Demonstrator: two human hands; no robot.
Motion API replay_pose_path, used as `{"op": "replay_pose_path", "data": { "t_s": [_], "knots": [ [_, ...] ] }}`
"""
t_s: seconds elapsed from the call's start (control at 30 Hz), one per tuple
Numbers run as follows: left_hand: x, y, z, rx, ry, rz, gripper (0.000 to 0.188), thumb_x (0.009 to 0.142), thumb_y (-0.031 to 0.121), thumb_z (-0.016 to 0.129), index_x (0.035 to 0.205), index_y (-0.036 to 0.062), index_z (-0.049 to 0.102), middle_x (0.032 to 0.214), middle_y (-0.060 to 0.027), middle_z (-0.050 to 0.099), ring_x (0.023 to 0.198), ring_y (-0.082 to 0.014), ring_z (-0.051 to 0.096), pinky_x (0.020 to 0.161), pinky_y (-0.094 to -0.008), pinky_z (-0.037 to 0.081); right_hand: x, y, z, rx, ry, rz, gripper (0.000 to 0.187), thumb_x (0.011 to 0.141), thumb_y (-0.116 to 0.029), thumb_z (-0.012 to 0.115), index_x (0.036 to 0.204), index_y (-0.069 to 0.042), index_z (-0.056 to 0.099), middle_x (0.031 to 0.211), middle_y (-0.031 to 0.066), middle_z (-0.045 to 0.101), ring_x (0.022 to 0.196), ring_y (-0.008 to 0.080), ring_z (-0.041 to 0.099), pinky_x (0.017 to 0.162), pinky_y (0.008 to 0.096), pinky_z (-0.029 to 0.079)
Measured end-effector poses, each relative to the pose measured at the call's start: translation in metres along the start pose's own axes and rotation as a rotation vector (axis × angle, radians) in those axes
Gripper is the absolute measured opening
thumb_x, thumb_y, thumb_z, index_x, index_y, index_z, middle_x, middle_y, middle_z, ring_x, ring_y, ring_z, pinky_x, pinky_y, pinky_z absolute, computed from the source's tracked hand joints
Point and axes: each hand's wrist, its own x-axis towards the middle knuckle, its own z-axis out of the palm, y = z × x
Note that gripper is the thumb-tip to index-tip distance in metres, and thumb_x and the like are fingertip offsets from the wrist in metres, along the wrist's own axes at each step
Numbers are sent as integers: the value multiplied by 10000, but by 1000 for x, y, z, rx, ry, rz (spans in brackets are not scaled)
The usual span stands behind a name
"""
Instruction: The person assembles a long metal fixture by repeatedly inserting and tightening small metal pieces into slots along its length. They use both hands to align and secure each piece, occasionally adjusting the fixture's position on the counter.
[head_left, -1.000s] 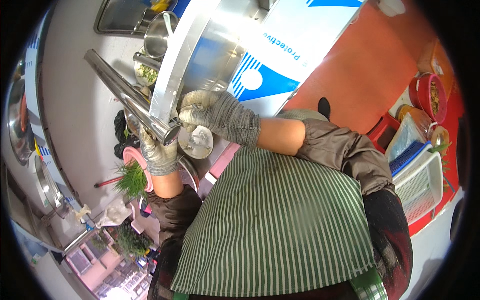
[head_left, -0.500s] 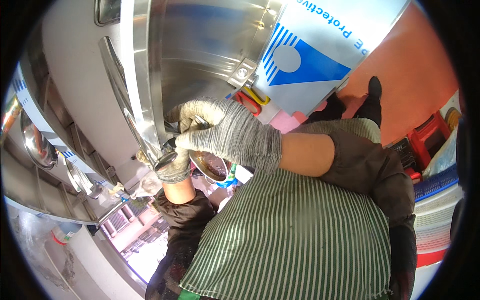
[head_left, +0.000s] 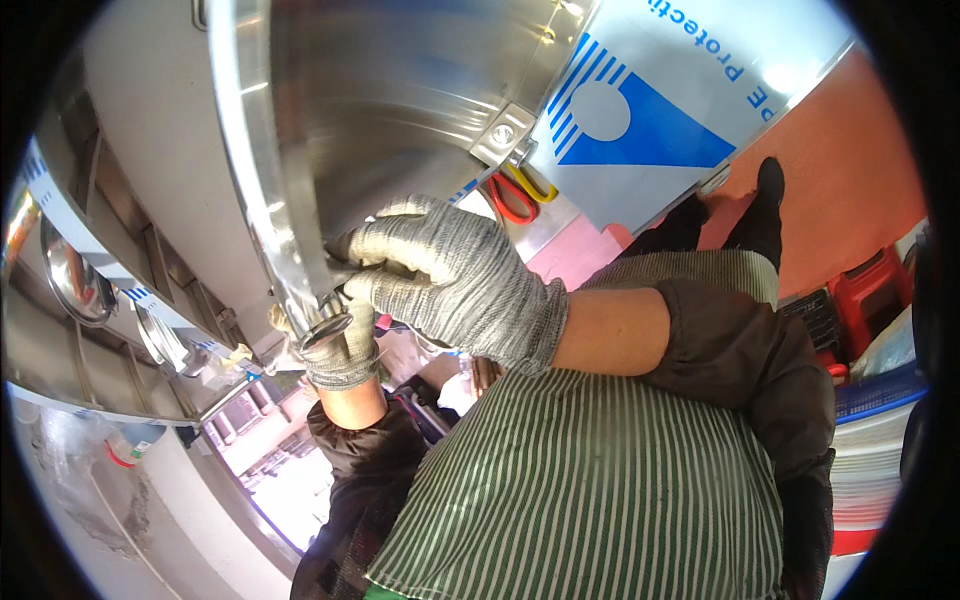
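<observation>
A shiny steel tube [head_left: 268, 190] with an oval end slants down on the left, along the edge of a curved steel panel [head_left: 400, 90]. My left hand [head_left: 350, 352], in a knitted grey-white glove, is wrapped round the back of the tube near its lower end. The tube hides most of its fingers. Just above, my right hand [head_left: 460, 285], in a matching glove, has its fingers curled in a pinch against the tube's edge. Something small and dark shows at its fingertips, too hidden to name.
Red and yellow looped handles [head_left: 513, 198] hang below a metal bracket [head_left: 503, 135]. A film-covered panel [head_left: 650, 120] stands beyond. Round steel lids [head_left: 75, 275] sit on a rack at the left. A red stool [head_left: 870, 295] and stacked baskets [head_left: 880, 450] are at the right.
The view has shifted, and the tube now hides the curved bar beside it. A pan with brown contents, seen between my hands before, is out of sight. Both hands stay at the tube's lower end.
</observation>
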Motion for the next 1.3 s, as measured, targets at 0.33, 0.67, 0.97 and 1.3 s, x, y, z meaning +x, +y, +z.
{"op": "replay_pose_path", "data": {
  "t_s": [0.33, 0.67, 0.97, 1.3],
  "knots": [
    [12, -7, 26, -41, -22, 146, 646, 780, 357, 719, 1343, 223, 433, 1309, -98, 458, 955, -197, 591, 718, -336, 572, 14, -32, -1, -345, -134, 165, 207, 842, -136, 652, 984, 14, 634, 912, 69, 615, 787, 129, 603, 733, 248, 504],
    [21, -27, 19, -82, -251, 357, 513, 809, 192, 720, 1251, 110, 472, 1160, -35, 526, 1038, -149, 542, 906, -314, 475, 15, -63, -10, -558, -353, 154, 363, 728, -68, 718, 1066, -14, 597, 945, 109, 615, 887, 227, 623, 786, 317, 499],
    [15, -31, 20, -94, -214, 402, 440, 788, 97, 725, 1178, 68, 524, 1061, -26, 543, 917, -115, 544, 833, -233, 461, -12, -77, 4, -746, -137, 1, 564, 597, -227, 864, 1066, -59, 599, 865, 30, 542, 772, 125, 548, 700, 237, 491],
    [20, -33, 8, -259, -304, 310, 523, 755, 262, 773, 1183, 113, 513, 1150, -76, 536, 1034, -201, 554, 881, -351, 505, -20, -73, 20, -748, -120, -96, 378, 729, -375, 738, 931, -73, 634, 810, 119, 585, 788, 278, 590, 730, 373, 481]
  ]
}}
